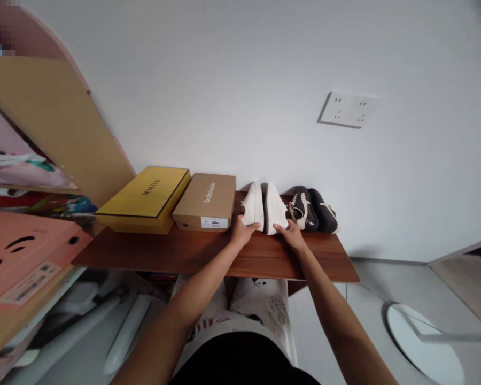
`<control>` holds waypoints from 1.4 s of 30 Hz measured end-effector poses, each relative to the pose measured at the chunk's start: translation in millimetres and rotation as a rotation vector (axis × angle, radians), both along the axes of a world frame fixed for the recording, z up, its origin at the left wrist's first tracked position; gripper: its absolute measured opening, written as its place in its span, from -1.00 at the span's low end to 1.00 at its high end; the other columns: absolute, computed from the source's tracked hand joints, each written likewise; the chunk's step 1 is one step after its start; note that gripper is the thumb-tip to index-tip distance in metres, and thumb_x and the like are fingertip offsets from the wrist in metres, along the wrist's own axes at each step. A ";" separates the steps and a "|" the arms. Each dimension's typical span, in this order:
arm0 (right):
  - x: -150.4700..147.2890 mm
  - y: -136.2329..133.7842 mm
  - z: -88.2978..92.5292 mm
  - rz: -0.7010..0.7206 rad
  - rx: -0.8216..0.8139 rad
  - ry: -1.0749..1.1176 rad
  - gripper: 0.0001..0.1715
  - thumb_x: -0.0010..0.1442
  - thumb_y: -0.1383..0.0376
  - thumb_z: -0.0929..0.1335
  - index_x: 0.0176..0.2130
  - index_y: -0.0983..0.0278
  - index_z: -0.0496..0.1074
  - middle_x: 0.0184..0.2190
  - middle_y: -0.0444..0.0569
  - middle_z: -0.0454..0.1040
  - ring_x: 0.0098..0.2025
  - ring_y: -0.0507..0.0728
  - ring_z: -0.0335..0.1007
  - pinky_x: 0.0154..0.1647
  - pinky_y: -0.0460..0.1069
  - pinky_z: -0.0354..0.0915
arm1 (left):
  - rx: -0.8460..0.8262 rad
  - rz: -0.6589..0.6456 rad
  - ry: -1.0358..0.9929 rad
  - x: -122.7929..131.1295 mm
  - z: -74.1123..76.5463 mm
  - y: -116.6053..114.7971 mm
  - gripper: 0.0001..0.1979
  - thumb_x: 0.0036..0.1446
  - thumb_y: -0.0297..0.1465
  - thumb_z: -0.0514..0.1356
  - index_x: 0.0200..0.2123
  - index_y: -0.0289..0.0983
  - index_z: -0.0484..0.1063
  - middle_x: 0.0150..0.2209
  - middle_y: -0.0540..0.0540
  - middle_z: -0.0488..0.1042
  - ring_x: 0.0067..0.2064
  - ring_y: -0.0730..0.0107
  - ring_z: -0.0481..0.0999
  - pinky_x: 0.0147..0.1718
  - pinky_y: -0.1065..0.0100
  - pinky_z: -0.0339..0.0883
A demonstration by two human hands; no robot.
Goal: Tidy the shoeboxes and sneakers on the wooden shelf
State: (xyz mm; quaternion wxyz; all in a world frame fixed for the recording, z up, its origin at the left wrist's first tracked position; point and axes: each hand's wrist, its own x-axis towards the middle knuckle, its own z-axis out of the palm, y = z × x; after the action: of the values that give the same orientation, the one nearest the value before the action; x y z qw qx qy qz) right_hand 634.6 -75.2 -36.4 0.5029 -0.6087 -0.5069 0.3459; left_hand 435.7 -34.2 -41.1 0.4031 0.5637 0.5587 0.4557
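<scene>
Two white shoes (276,206) rest side by side on a brown wooden board (200,248), their laced sides facing outward. My left hand (243,231) grips the heel end of the left white shoe (254,206), thumb on the near side and fingers partly hidden beside it. Around the heel end of the right one closes my right hand (291,234), its thumb against the shoe. Just right of that hand lies a pair of black shoes with cream trim (304,209). A brown shoebox (206,200) marked "balabala" stands left of the white pair.
A yellow shoebox (148,198) sits at the board's left part, near a shelf with a pink box (28,256). Behind the board rises a white wall with a socket plate (348,110). A round white base (423,342) stands on the floor at right.
</scene>
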 end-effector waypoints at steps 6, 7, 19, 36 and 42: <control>21.7 7.9 36.0 0.194 0.101 -0.264 -0.37 0.02 -0.11 0.46 -0.10 0.27 0.40 -0.23 0.01 0.56 -0.21 0.19 0.47 -0.15 0.05 0.38 | 0.045 -0.158 0.300 -6.1 44.2 5.2 -0.45 -0.01 -0.28 0.44 -0.01 -0.31 0.33 -0.04 -0.24 0.52 0.00 0.10 0.53 -0.03 0.20 0.39; 23.8 7.5 44.2 0.204 0.084 -0.403 -0.39 0.05 -0.10 0.46 -0.10 0.27 0.40 -0.23 0.02 0.56 -0.20 0.20 0.47 -0.15 0.05 0.37 | 0.076 -0.196 0.396 -6.3 53.2 5.5 -0.44 -0.01 -0.27 0.43 0.01 -0.31 0.32 -0.01 -0.25 0.51 0.03 0.08 0.51 -0.02 0.20 0.38; -26.3 8.3 87.9 0.265 -0.193 -1.300 -0.53 0.26 0.05 0.37 0.02 0.31 0.35 -0.02 0.27 0.55 -0.01 0.34 0.52 -0.08 0.04 0.28 | 0.278 -0.420 1.151 17.0 74.6 4.5 -0.52 -0.01 -0.47 0.39 -0.02 -0.36 0.34 -0.01 -0.41 0.49 0.13 -0.14 0.45 0.14 0.06 0.21; -46.4 23.5 75.0 0.291 -0.160 -1.322 -0.56 0.21 0.22 0.43 0.02 0.40 0.41 -0.04 0.32 0.55 0.00 0.33 0.51 0.01 0.06 0.31 | 0.308 -0.416 1.210 12.9 67.1 2.4 -0.56 0.04 -0.47 0.36 -0.02 -0.32 0.33 0.01 -0.35 0.47 0.15 -0.06 0.42 0.14 0.10 0.19; -36.0 10.9 66.7 0.186 0.000 -1.160 -0.52 0.21 0.20 0.41 0.06 0.38 0.38 0.08 0.31 0.45 0.10 0.37 0.39 0.10 0.14 0.27 | 0.347 -0.333 1.148 16.0 75.6 -6.2 -0.51 0.03 -0.46 0.36 0.04 -0.38 0.34 0.06 -0.42 0.42 0.16 -0.13 0.38 0.15 0.02 0.18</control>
State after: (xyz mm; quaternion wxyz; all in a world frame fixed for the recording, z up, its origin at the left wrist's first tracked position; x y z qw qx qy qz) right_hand 598.6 -64.3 30.3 0.1109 -0.6513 -0.7506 -0.0012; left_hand 451.6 -40.3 34.6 0.0064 0.8557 0.5086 0.0949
